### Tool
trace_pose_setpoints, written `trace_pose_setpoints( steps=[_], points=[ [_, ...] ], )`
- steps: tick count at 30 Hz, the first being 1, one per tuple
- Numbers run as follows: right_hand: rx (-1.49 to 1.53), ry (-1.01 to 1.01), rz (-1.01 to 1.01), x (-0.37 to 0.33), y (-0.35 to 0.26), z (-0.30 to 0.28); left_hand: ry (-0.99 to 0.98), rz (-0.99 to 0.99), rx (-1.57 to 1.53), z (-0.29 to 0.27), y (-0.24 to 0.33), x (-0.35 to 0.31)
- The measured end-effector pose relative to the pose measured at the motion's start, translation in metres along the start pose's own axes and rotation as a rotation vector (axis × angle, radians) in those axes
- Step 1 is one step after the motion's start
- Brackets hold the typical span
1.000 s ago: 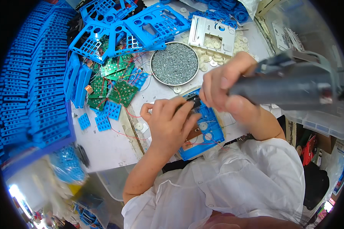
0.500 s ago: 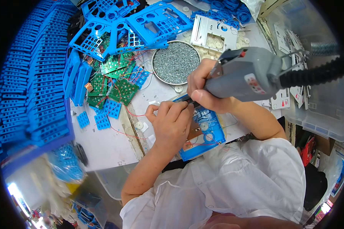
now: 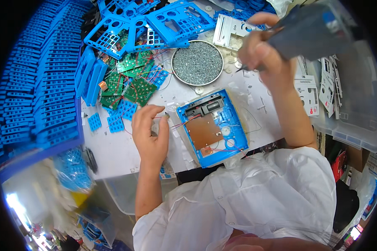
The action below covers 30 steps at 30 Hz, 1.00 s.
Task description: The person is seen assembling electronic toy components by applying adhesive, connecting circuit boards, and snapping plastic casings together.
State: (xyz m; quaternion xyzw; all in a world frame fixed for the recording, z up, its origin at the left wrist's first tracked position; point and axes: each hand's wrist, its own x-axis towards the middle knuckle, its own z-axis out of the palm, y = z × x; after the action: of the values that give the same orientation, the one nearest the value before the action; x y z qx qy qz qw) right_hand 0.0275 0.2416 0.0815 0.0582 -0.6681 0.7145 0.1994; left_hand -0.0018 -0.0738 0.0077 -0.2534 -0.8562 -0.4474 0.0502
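Observation:
My right hand (image 3: 264, 52) is closed round the grip of a grey electric screwdriver (image 3: 310, 33), blurred by motion, raised right of the screw dish. Its thin dark bit points down and left. A blue plastic housing (image 3: 241, 140) lies on the table before me, with a brown board (image 3: 203, 129), a black battery-like compartment part (image 3: 205, 107) and thin red wires in it. Left of the housing, my left hand (image 3: 148, 134) is open, thumb and fingers apart. A small dark piece (image 3: 166, 114) shows by its fingertips; I cannot tell whether it touches them.
A round dish of small screws (image 3: 197, 62) stands beyond the housing. Green circuit boards (image 3: 140, 90) with wires and blue keypads (image 3: 115, 124) lie to the left, blue frames (image 3: 180, 23) behind. Blue parts are stacked (image 3: 56, 83) far left; a clear bin (image 3: 352, 125) stands right.
My right hand has lifted the screwdriver off the housing, up and to the right. My left hand has moved left off the housing and opened, uncovering the black part and brown board.

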Motion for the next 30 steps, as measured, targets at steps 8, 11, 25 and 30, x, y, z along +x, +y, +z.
trace_pose_setpoints(
  steps=[8,11,25,30],
  points=[
    [-0.582,0.356,-0.651,-0.057,-0.019,0.006,-0.18,0.169,0.269,0.016,0.021,-0.028],
    [-0.706,-0.25,-0.303,-0.069,-0.005,0.01,-0.207,0.13,0.161,0.021,0.035,-0.026],
    [-0.737,-0.5,-0.139,-0.062,0.048,0.004,-0.054,-0.446,-0.409,0.003,0.015,-0.053],
    [-0.635,-0.435,-0.229,-0.057,0.021,0.023,-0.303,-0.821,-1.062,-0.01,0.038,-0.06]
  ],
)
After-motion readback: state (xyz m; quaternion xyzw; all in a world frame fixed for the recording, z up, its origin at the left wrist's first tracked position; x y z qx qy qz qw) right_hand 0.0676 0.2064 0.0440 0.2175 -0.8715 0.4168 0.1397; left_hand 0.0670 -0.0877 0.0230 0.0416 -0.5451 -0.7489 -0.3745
